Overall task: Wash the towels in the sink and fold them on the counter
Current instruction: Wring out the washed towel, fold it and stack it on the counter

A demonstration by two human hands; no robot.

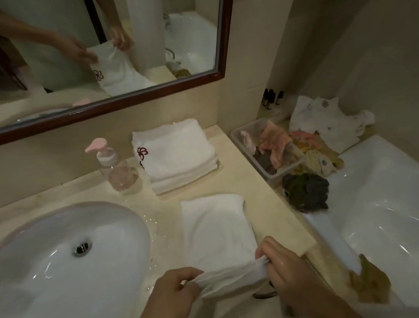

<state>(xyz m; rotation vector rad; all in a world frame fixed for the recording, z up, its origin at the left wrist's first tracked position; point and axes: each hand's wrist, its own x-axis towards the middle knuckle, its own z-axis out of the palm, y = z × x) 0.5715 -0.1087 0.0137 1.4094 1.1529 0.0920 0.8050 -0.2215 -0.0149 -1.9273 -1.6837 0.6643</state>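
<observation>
A white towel [216,231] lies spread on the beige counter [232,179], right of the oval white sink [60,248]. Its near edge is lifted off the counter. My left hand [171,294] pinches the left end of that edge, and my right hand [284,261] pinches the right end, so the edge is stretched between them. Behind it, by the wall, sits a stack of folded white towels [175,154] with a dark red embroidered mark. The sink basin holds no towel.
A clear soap pump bottle [116,166] with a pink head stands left of the stack. A clear bin [270,151] of coloured cloths, a dark cloth [306,191] and white towels [330,119] sit on the bathtub [386,195] ledge at right. Water drops wet the counter by the sink.
</observation>
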